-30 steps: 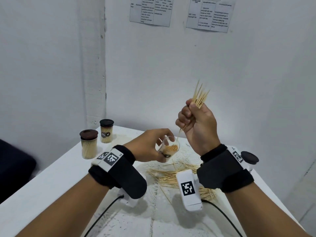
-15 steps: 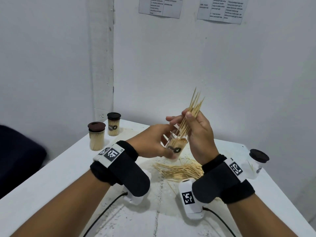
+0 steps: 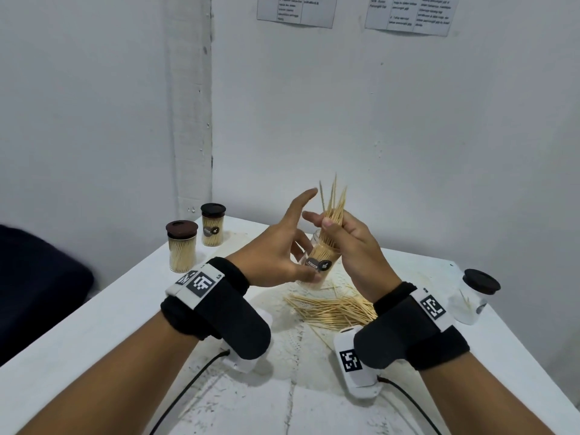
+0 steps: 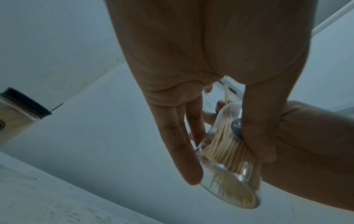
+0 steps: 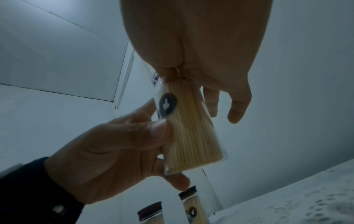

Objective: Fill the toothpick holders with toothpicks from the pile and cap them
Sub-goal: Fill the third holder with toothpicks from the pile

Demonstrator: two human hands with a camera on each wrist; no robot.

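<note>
My left hand (image 3: 303, 262) holds a clear, uncapped toothpick holder (image 3: 321, 257) above the table, thumb on its labelled side and lower fingers behind; the index finger sticks out straight. The holder is largely full of toothpicks (image 4: 228, 159). My right hand (image 3: 323, 221) pinches a bundle of toothpicks (image 3: 334, 202) just above the holder's mouth. Their lower ends are inside the holder and their tips fan upward. The right wrist view shows the bundle entering the holder (image 5: 191, 133). A loose toothpick pile (image 3: 332, 309) lies on the table under my hands.
Two filled holders with dark caps (image 3: 182, 246) (image 3: 212, 224) stand at the table's far left. A capped, nearly empty holder (image 3: 472, 296) stands at the right edge. The white table (image 3: 94, 324) sits in a wall corner. Wrist-camera cables trail toward me.
My right hand brought the toothpick bundle down from above and set its ends into the holder. My left hand turned the holder more upright, and its index finger stretched out.
</note>
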